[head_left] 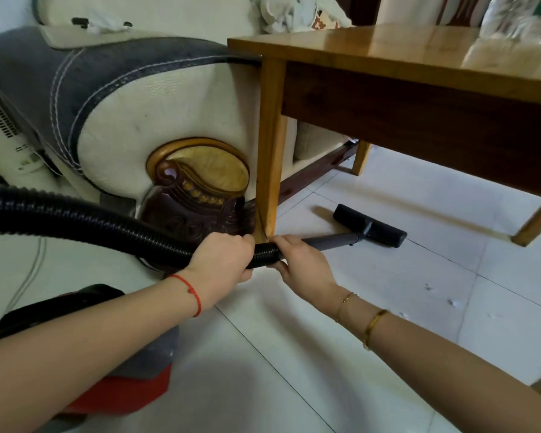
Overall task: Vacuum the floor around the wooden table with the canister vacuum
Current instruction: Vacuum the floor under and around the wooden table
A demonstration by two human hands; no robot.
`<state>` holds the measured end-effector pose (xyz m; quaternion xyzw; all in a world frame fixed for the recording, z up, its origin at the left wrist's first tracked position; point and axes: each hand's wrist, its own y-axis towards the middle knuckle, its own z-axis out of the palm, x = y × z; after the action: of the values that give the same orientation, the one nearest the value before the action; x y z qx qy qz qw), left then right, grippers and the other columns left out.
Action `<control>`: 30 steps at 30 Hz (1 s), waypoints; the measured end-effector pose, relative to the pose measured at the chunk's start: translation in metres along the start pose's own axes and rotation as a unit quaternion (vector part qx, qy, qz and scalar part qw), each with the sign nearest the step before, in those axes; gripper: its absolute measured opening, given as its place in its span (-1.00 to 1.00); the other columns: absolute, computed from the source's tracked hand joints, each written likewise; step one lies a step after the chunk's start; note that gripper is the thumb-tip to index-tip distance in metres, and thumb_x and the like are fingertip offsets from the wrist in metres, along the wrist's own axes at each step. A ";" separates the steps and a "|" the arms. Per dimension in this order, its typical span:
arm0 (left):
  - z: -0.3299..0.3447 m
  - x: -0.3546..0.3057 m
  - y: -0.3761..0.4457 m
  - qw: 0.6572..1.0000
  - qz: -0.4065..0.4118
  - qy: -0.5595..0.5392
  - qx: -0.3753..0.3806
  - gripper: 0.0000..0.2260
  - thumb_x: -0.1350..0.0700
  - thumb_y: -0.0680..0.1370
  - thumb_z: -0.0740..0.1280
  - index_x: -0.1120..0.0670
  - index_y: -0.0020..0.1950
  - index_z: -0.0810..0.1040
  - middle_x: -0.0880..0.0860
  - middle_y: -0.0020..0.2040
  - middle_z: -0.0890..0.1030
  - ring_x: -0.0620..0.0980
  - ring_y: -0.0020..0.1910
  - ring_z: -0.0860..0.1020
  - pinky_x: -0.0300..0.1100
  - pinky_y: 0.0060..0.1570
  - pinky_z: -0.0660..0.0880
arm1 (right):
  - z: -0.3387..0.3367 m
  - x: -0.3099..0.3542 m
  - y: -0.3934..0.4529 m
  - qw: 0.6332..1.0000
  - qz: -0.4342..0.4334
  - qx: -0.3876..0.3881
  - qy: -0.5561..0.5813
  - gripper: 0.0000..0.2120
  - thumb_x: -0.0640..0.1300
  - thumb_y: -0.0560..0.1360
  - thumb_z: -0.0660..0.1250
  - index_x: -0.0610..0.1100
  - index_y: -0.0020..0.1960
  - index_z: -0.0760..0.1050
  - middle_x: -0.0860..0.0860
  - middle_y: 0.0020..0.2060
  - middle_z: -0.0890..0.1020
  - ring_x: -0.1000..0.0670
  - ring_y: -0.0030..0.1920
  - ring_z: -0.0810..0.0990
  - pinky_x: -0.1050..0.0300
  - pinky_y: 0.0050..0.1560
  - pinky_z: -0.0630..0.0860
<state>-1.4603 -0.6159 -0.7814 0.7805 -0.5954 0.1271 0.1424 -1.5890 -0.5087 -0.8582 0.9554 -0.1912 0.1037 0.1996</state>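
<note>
White tiled floor (372, 292); both hands (left (224, 260), right (303, 264)) grip the hose (91, 218).

Canister vacuum (132, 389) mostly behind left forearm; wooden table (388, 54) cut off right.

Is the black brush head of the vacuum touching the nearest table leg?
Apart. The head view shows the brush head lying on the floor tiles under the table, with bare tile plainly visible between it and the nearest table leg.
</note>
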 end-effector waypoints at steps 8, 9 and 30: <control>0.012 -0.045 0.039 0.998 -0.051 -0.017 0.026 -0.74 0.01 0.57 0.24 0.11 0.19 0.41 0.04 0.04 0.60 0.04 -0.02 0.61 -0.18 -0.20 0.37 | -0.002 -0.050 -0.003 0.999 0.012 0.024 0.030 -0.76 -0.04 0.53 0.31 -0.09 0.15 0.43 -0.04 0.03 0.53 -0.07 0.02 0.47 0.18 -0.15 0.33; 0.014 -0.054 0.048 0.998 -0.059 -0.021 0.029 -0.74 0.02 0.57 0.24 0.11 0.20 0.41 0.05 0.05 0.60 0.04 -0.01 0.61 -0.18 -0.20 0.36 | -0.003 -0.062 -0.003 0.999 0.018 0.031 0.034 -0.76 -0.06 0.53 0.31 -0.10 0.16 0.43 -0.04 0.04 0.52 -0.07 0.04 0.47 0.18 -0.12 0.34; 0.054 -0.152 0.212 0.989 -0.060 -0.127 0.041 -0.76 0.08 0.55 0.27 0.15 0.17 0.41 0.03 0.03 0.59 0.03 -0.01 0.60 -0.17 -0.23 0.31 | -0.017 -0.231 0.029 0.990 0.097 0.099 -0.009 -0.77 -0.17 0.49 0.37 -0.15 0.12 0.45 -0.06 0.06 0.53 -0.09 0.01 0.49 0.20 -0.04 0.35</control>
<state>-1.7030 -0.5533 -0.8725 0.8296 -0.5552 0.0430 0.0409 -1.8119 -0.4509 -0.8963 0.9481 -0.2738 0.1327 0.0917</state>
